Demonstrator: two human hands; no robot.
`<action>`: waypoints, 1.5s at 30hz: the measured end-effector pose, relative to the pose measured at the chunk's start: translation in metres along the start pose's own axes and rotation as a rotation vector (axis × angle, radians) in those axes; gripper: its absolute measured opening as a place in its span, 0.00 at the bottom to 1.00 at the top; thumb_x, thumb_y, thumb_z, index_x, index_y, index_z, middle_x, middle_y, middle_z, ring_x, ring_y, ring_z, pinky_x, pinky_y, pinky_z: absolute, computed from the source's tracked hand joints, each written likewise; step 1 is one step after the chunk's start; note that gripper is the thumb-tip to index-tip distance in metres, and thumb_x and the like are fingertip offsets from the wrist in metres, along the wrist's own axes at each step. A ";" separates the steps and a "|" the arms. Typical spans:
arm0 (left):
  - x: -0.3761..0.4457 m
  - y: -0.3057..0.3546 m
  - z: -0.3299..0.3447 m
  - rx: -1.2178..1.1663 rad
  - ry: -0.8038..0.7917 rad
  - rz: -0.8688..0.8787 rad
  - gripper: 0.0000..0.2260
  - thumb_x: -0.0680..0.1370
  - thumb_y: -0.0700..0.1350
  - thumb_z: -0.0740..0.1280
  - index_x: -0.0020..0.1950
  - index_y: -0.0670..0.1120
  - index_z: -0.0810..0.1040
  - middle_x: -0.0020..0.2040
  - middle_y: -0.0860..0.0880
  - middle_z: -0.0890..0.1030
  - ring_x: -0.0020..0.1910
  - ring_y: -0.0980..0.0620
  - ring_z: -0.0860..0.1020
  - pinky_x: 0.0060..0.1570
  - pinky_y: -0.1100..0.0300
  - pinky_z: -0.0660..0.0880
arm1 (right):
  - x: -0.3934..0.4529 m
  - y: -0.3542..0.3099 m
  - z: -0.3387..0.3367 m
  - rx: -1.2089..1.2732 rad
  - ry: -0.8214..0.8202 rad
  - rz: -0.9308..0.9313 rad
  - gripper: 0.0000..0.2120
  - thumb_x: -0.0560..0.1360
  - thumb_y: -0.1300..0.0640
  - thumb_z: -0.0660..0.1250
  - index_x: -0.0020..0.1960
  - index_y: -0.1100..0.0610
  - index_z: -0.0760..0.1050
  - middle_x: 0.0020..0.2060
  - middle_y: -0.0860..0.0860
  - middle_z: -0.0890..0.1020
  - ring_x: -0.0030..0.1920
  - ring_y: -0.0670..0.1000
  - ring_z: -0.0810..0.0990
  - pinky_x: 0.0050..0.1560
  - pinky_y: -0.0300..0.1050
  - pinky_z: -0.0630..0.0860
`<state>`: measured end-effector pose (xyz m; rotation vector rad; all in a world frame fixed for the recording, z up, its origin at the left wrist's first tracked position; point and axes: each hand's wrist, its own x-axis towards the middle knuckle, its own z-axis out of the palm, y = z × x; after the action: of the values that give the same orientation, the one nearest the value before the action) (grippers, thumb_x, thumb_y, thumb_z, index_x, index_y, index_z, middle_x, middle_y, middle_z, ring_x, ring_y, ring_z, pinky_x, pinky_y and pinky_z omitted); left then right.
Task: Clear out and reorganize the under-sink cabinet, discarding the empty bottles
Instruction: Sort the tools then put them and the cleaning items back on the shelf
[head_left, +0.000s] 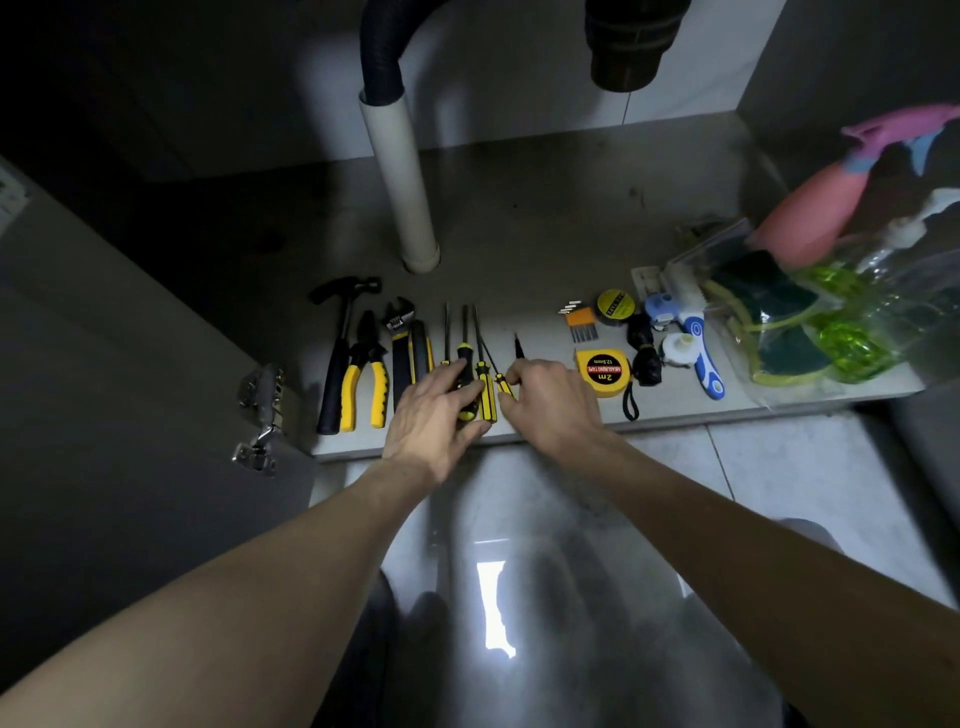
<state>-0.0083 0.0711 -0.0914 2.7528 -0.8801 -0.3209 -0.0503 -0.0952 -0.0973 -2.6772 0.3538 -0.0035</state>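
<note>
While both hands work the screwdriver row at the near edge of the cabinet floor (519, 244), the left hand (434, 415) lies flat, fingers together, on a black-yellow screwdriver (464, 371); the right hand (550, 397) pinches a small screwdriver (503, 385) by its handle. Stiff, light, likely rolls; best gripped by the handle.

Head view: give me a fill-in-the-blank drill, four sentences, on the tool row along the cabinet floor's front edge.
1. The leftmost tool in the row is the black-headed ____ with a black grip.
2. The yellow-handled pliers lie directly ____ of it.
3. The round yellow tape measure is labelled ____.
4. The right hand pinches the smallest yellow-and-black ____, while the left hand rests on the larger ones.

Missing words: hammer; right; 2m; screwdriver
</note>
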 end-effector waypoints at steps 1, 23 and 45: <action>0.000 0.001 0.000 0.004 0.004 0.000 0.25 0.80 0.56 0.65 0.76 0.52 0.67 0.80 0.50 0.58 0.79 0.49 0.55 0.75 0.52 0.55 | 0.001 -0.001 0.002 -0.001 0.009 0.027 0.14 0.78 0.48 0.67 0.60 0.53 0.79 0.48 0.53 0.84 0.51 0.58 0.83 0.48 0.50 0.79; 0.001 0.001 0.002 0.006 0.041 -0.017 0.28 0.77 0.57 0.68 0.76 0.51 0.68 0.78 0.49 0.61 0.77 0.48 0.58 0.74 0.50 0.58 | -0.014 0.017 0.009 0.147 0.163 0.033 0.14 0.79 0.51 0.66 0.64 0.52 0.74 0.54 0.49 0.78 0.54 0.51 0.78 0.46 0.48 0.77; 0.017 0.020 0.005 0.104 -0.028 0.200 0.21 0.82 0.53 0.61 0.74 0.49 0.70 0.77 0.54 0.66 0.79 0.53 0.55 0.76 0.50 0.52 | -0.013 0.021 0.008 0.139 0.124 0.159 0.15 0.81 0.48 0.64 0.63 0.54 0.77 0.51 0.51 0.82 0.52 0.55 0.82 0.46 0.49 0.78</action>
<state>-0.0072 0.0446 -0.0930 2.7284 -1.1998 -0.2846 -0.0681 -0.1069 -0.1122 -2.5108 0.5836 -0.1412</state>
